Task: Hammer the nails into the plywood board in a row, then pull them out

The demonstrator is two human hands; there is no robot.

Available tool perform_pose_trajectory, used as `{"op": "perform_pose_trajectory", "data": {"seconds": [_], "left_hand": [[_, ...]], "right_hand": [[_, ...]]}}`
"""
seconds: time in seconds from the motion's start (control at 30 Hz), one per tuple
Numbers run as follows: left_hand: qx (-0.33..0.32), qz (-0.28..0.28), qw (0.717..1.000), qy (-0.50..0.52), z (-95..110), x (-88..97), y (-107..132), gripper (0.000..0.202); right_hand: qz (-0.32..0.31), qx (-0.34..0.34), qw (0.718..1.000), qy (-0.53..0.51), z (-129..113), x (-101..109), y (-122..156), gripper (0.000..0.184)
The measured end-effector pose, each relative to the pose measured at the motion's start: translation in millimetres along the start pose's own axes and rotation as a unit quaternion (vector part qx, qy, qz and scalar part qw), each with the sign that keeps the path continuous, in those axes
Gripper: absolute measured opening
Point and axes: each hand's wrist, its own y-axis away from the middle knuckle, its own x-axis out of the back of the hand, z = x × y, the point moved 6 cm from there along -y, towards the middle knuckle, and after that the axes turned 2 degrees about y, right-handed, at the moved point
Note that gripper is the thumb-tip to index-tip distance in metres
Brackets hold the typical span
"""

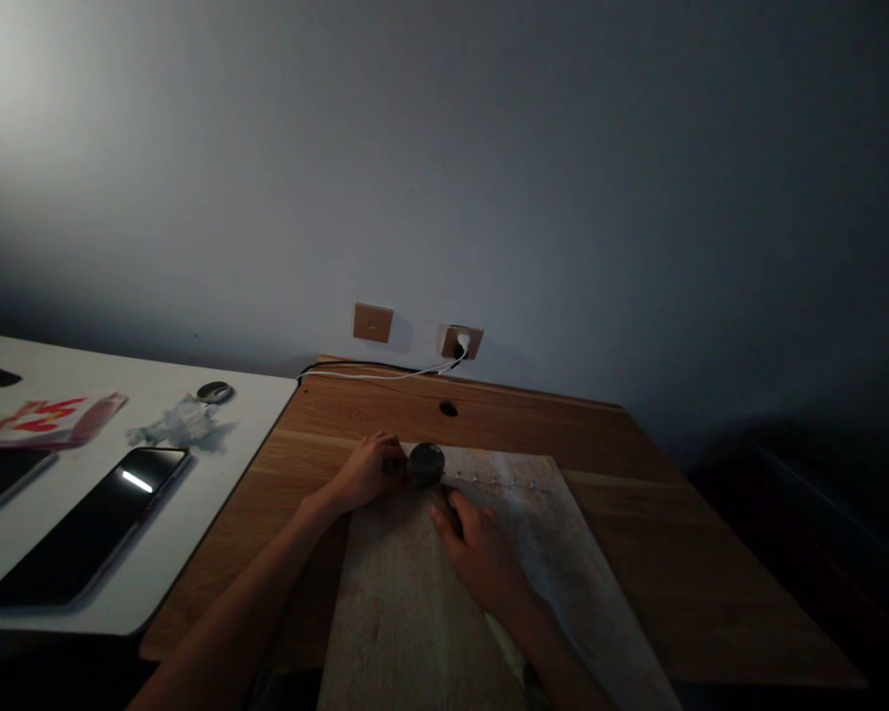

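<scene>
Pale, mottled rectangular board (415, 592) lies on brown wood-grain table (682, 583), running toward the person past the table's near edge. Wood extends beyond the board's right side, room there; back edge sits against grey wall (444, 178). Left side butts up to white table (244, 395).

Dark round-headed tool (426, 464) is over the board's far-left part. Right hand (481, 553) is wrapped closed on its handle. Left hand (366, 472) is curled just beside the head, at the board's far-left corner; can't tell if it grips anything. Row of tiny shiny bits (495, 482) right of the head: roughly five, too small to count surely.

In the way: white and black cables (370, 375) along the back edge; 1 dark round hole (448, 408).

Counts: 2 brown square wall plates (372, 323), right one plugged. White table: 1 black flat phone (89, 533), 1 red-and-white packet (51, 420), 1 crumpled translucent wrapper (182, 425), 1 dark round disc (214, 392).
</scene>
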Motion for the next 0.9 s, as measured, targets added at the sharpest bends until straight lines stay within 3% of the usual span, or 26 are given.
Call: {"op": "perform_pose_trajectory", "data": {"seconds": [0.67, 0.8, 0.9], "left_hand": [[-0.011, -0.009, 1.0, -0.001, -1, -1.9, -2, 0.011], [0.007, -0.011, 1.0, -0.008, 0, -2.1, -2, 0.011], [0.016, -0.007, 1.0, -0.018, -1, -2.7, -2, 0.013]], "right_hand": [[0.006, 0.007, 1.0, 0.023, -3, -2, 1, 0.031], [0.017, -0.016, 0.996, -0.091, 11, -4, 8, 0.029], [0.058, -0.078, 0.963, -0.25, 35, -5, 24, 0.037]]}}
